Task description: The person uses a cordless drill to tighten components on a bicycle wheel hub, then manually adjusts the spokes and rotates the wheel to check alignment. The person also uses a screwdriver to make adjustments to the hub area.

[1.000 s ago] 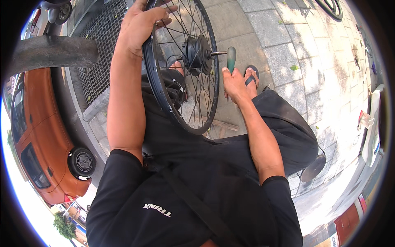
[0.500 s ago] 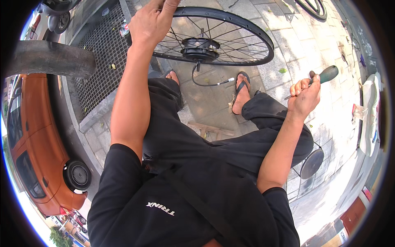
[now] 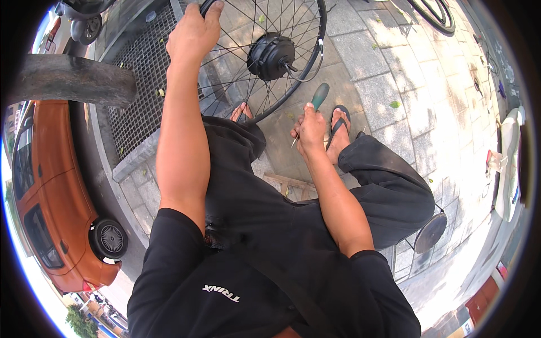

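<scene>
A black spoked bicycle wheel (image 3: 323, 25) stands tilted in front of me, partly beyond the upper edge of the view. At its centre is a thick black hub motor (image 3: 271, 56), with a cable (image 3: 320, 63) running from the axle to beside the rim. My left hand (image 3: 193, 36) is closed around the rim at the wheel's upper left. Just below the wheel's lower right side, my right hand (image 3: 311, 130) grips a screwdriver (image 3: 320, 97). Its green handle points up and away, and its thin shaft shows below my fingers. Rim and screwdriver are apart.
Paving slabs (image 3: 360, 53) surround my sandalled feet. A low wooden stool (image 3: 290, 185) shows between my legs. To the left are a metal grating (image 3: 141, 90), a tree trunk (image 3: 79, 80) and an orange car (image 3: 59, 197). Another wheel (image 3: 442, 19) lies far right.
The wheel has turned and tilted from nearly flat to more face-on, its cable swinging up to the right. My right hand has moved left with the screwdriver, close to the wheel.
</scene>
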Tool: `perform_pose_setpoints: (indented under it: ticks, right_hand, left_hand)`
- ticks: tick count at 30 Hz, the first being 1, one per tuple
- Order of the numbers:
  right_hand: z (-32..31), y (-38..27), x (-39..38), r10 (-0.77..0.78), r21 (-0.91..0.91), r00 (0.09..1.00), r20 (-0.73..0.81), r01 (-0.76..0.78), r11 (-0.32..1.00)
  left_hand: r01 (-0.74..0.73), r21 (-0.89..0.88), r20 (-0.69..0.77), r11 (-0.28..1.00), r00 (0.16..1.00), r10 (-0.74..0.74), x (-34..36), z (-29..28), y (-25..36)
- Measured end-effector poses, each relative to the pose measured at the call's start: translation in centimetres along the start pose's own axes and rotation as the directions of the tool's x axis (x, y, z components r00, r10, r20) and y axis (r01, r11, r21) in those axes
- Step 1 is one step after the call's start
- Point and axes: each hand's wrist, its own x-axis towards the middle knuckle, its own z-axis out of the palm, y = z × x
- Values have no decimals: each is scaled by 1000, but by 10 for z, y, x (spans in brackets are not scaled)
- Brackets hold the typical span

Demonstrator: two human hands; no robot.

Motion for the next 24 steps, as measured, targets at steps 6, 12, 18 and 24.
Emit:
perform_pose_setpoints:
  ticks: [6, 12, 18, 24]
  right_hand:
    - [21, -19, 52, -13, -244, 998, 57, 27, 970]
    - [39, -5, 43, -465, -651, 843, 269, 515, 558]
    - [16, 21, 84, -587, -529, 804, 95, 540, 654]
    - [30, 11, 83, -487, -488, 872, 48, 446, 750]
  left_hand:
    - [46, 2, -63, 999, 997, -46, 13, 11, -16]
    - [73, 33, -71, 997, 995, -70, 11, 11, -6]
    - [59, 26, -88, 998, 995, -57, 15, 10, -8]
    - [76, 64, -145, 995, 987, -66, 5, 8, 7]
